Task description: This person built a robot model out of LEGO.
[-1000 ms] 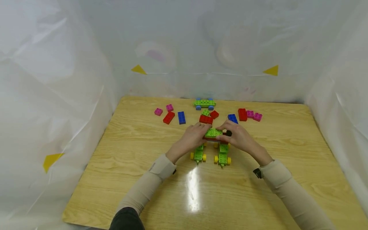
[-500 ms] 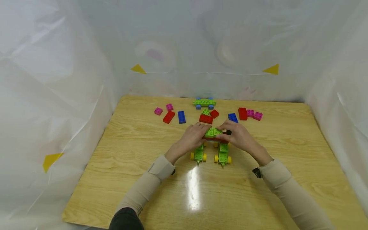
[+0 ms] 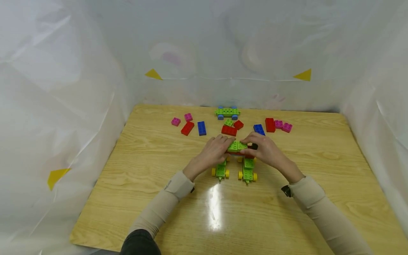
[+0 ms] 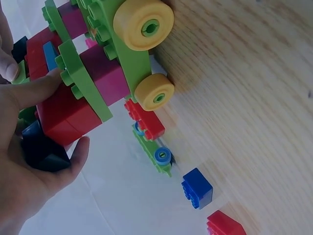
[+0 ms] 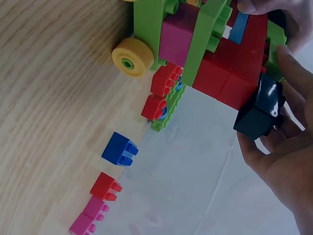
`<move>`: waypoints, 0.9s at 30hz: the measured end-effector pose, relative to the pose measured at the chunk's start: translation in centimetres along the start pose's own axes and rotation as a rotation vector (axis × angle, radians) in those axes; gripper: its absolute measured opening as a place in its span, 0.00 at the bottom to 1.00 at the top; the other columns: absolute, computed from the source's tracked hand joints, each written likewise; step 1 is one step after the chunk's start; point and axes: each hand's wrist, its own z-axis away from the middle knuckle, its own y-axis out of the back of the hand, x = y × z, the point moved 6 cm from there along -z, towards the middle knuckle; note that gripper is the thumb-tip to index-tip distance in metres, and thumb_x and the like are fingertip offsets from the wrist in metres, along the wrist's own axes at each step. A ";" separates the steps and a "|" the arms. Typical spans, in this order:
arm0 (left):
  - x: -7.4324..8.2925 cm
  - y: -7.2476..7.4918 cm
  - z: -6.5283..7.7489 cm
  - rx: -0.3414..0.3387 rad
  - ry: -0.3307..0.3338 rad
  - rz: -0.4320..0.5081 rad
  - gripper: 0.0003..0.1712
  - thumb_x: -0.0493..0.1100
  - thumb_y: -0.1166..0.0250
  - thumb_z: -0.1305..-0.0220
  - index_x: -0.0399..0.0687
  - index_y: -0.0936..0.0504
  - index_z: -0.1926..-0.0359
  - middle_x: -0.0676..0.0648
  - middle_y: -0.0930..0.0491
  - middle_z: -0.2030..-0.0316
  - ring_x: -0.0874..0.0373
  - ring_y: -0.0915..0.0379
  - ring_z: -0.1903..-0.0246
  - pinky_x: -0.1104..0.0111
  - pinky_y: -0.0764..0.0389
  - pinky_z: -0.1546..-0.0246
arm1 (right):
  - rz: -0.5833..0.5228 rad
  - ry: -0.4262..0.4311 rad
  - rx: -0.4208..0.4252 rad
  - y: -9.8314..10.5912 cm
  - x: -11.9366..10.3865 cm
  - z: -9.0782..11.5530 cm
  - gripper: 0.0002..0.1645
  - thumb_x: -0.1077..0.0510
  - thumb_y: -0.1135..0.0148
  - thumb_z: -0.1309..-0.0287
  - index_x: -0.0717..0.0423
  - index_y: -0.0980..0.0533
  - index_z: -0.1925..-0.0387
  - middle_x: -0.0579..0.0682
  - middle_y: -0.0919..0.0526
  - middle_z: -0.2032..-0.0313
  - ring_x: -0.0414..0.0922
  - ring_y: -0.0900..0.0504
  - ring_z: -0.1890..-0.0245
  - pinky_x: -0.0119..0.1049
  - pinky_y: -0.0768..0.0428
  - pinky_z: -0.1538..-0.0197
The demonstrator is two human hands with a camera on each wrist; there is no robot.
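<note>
Head view: fingers (image 3: 251,136) flank the brick build (image 3: 237,148).

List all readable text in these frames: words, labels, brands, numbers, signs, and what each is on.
None readable.
Left sleeve cuff: a small dark mark, possibly lettering, too small to read.
Toy bricks: no lettering I can make out.
Yellow triangles: plain, no text.
Back sheet: faint blurred shapes, no legible words.
</note>
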 end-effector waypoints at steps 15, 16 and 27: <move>0.2 -0.1 0.0 0.023 -0.021 -0.019 0.33 0.46 0.34 0.36 0.48 0.34 0.33 0.47 0.24 0.46 0.53 0.30 0.49 0.58 0.25 0.53 | 0.022 0.067 0.017 0.1 -0.4 0.2 0.15 0.61 0.26 0.52 0.60 0.17 0.60 0.50 0.20 0.63 0.46 0.21 0.67 0.42 0.20 0.66; 0.2 -0.1 0.0 0.021 -0.020 -0.016 0.33 0.46 0.34 0.36 0.48 0.34 0.33 0.47 0.24 0.46 0.52 0.30 0.49 0.58 0.25 0.53 | 0.021 0.067 0.013 0.1 -0.4 0.1 0.15 0.62 0.26 0.52 0.60 0.17 0.60 0.50 0.20 0.63 0.47 0.21 0.67 0.42 0.20 0.67; 0.1 0.0 -0.1 0.029 -0.018 0.018 0.30 0.45 0.34 0.37 0.48 0.31 0.35 0.46 0.22 0.48 0.52 0.29 0.51 0.58 0.26 0.54 | 0.046 0.026 -0.038 -0.2 -0.5 -0.4 0.15 0.61 0.25 0.54 0.61 0.19 0.64 0.52 0.21 0.65 0.49 0.22 0.68 0.43 0.20 0.67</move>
